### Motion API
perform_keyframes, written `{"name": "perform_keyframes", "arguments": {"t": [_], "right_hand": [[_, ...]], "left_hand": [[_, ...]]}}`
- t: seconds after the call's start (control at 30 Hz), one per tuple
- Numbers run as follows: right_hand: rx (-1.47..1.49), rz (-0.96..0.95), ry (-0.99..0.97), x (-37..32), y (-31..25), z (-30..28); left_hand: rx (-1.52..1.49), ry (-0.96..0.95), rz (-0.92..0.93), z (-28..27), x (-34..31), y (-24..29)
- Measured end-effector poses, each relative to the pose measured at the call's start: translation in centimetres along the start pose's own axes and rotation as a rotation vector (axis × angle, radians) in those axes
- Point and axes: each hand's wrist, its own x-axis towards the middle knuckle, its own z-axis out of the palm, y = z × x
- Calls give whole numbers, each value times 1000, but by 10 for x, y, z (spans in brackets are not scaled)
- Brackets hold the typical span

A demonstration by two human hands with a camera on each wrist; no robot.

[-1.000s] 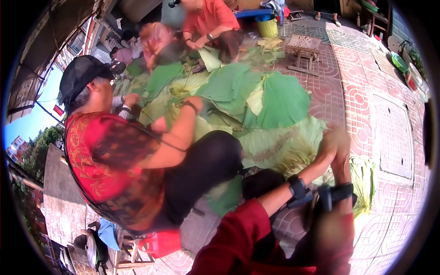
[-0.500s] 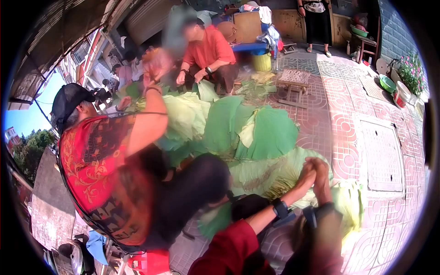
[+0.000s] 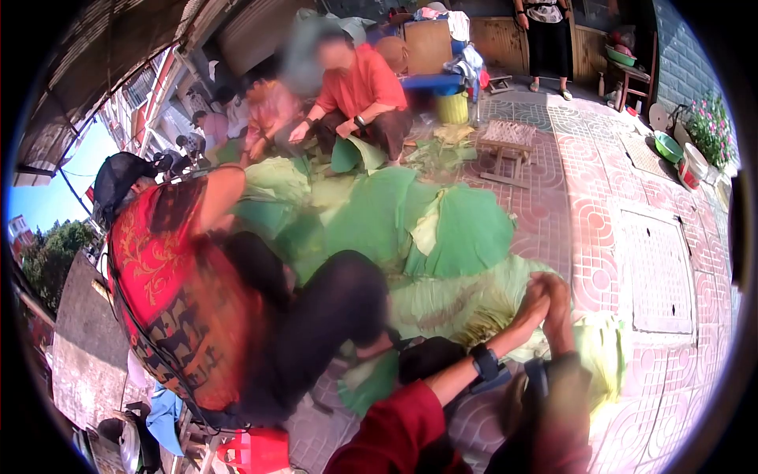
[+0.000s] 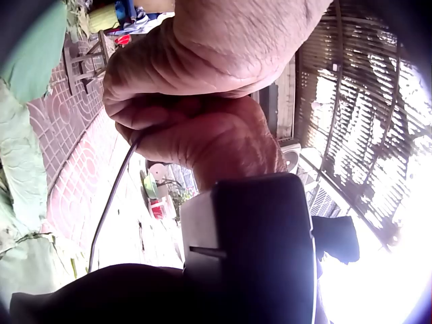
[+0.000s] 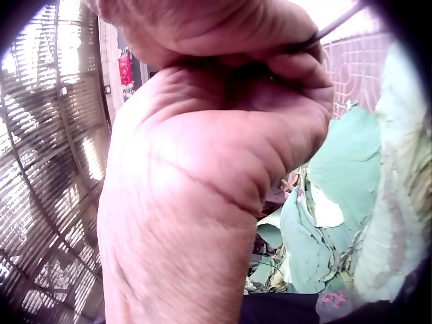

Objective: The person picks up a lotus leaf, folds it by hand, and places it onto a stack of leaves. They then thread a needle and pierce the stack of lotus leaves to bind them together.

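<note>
My left hand (image 3: pixel 521 317) and right hand (image 3: pixel 558 312) meet at the lower right of the head view, fingers curled together. A thin dark strand (image 4: pixel 115 196) runs out from between them in the left wrist view, and the right wrist view shows the strand (image 5: pixel 341 20) at the top right. The fingers hide its other end. Just beyond the hands lies a pale green layer of large leaves (image 3: pixel 430 304) with yellowish folded edges. A bundle of pale yellow-green leaves (image 3: pixel 600 355) stands right of my hands. Darker green leaves (image 3: pixel 474 233) are heaped farther out.
Close on my left sits a person in a red patterned shirt (image 3: pixel 170 300). Another person in red (image 3: pixel 363 87) squats across the leaves. A small wooden stool (image 3: pixel 505 142), a yellow bucket (image 3: pixel 452 108) and a green basin (image 3: pixel 667 146) stand on the patterned paving (image 3: pixel 600 174).
The head view has shifted. My hands stay together. The neighbour's arm has risen from the leaves and reaches forward; pale leaves lifted half a second ago sit lower and farther left now.
</note>
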Motion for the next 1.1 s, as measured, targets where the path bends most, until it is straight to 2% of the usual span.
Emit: {"name": "perform_keyframes", "arguments": {"t": [0.1, 0.2, 0.27, 0.37, 0.43, 0.57, 0.67, 0.77, 0.83, 0.93, 1.1], "right_hand": [[9, 3, 24, -2, -8, 3], [29, 6, 44, -3, -9, 3], [7, 22, 31, -1, -6, 0], [-58, 29, -20, 3, 2, -8], [-74, -40, -42, 1, 4, -9], [-57, 5, -25, 2, 3, -7], [-90, -45, -44, -3, 0, -6], [-68, -59, -14, -6, -7, 0], [-6, -77, 50, -7, -12, 8], [10, -70, 43, -4, -9, 5], [4, -106, 41, -2, -2, 2]], "left_hand": [[-50, -22, -87, 0, 0, 1], [-41, -42, 10, 3, -3, 14], [-16, -140, 36, 1, -3, 22], [6, -313, -32, -13, 4, -6], [30, -300, -13, -12, 6, -22], [69, -308, 36, -15, 10, -35], [89, -305, 25, -15, 4, -8], [21, -224, -22, -9, -3, 14], [14, -161, 14, -6, -5, 23], [79, -126, 45, -2, -5, 41], [117, -108, 6, 1, -2, 45]]}}
